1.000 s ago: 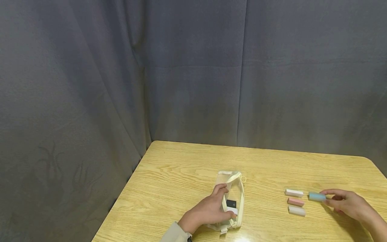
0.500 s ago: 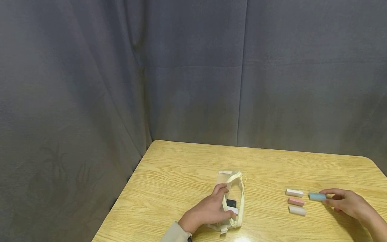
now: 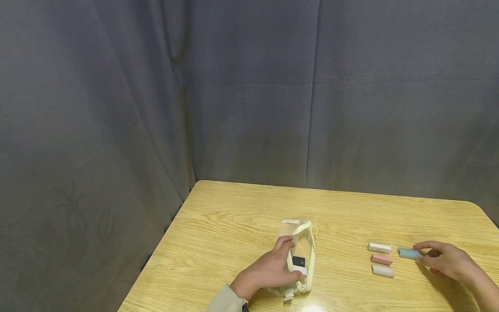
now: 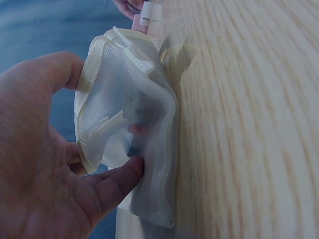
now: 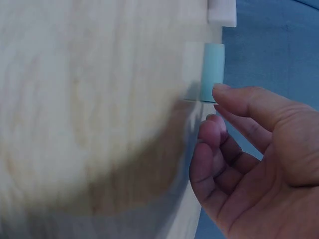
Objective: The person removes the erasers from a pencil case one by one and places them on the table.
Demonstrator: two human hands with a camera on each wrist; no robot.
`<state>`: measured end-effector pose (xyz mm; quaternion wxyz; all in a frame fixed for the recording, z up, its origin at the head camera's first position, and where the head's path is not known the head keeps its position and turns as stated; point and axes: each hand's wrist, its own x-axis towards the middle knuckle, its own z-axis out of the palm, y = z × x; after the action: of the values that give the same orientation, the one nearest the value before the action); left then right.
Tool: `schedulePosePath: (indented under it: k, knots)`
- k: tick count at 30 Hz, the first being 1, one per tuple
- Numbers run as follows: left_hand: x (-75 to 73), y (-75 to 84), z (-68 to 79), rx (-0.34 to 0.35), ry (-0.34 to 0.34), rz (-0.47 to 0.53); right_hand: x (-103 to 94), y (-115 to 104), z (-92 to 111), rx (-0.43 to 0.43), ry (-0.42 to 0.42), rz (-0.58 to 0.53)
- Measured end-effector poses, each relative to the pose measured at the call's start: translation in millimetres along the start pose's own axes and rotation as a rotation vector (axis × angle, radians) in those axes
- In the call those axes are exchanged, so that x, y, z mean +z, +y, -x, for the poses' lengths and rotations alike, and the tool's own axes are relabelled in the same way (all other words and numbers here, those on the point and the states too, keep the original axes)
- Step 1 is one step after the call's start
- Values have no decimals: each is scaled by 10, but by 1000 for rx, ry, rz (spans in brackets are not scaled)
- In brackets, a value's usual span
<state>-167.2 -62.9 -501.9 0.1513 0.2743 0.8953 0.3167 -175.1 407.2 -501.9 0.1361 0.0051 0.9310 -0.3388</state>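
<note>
Both hands are half-curled, the left (image 3: pixel 269 269) gripping a mesh pouch (image 4: pixel 149 112), the right (image 3: pixel 446 261) pinching a blue block (image 3: pixel 407 253).

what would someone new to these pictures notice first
Probably the cream-edged translucent mesh pouch near the front middle of the wood-grain table, its mouth held open by the left hand. Next, the light blue oblong block towards the table's right side, pinched at one end by the right hand. Between pouch and blue block, a white oblong block, a pink one and an off-white one lie in a row.
</note>
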Motion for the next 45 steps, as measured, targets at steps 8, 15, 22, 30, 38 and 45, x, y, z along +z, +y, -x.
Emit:
schedulePosePath:
  k: [8,15,22,30,38,45]
  knots:
    - [-1,-8,-6,16,4,-9,-84,-169,30,-25,6,68]
    - [3,-1,-5,2,-2,2,-124,-386,120,-95,67,172]
    - [-5,10,-7,-1,4,-3,-91,-636,242,-163,131,208]
    - [6,10,-6,-5,3,-2,-38,-851,356,-218,179,231]
    - [-4,27,0,-2,0,-7,69,-987,413,-279,189,213]
    - [-17,43,13,-3,-6,-7,216,-1059,413,-296,196,202]
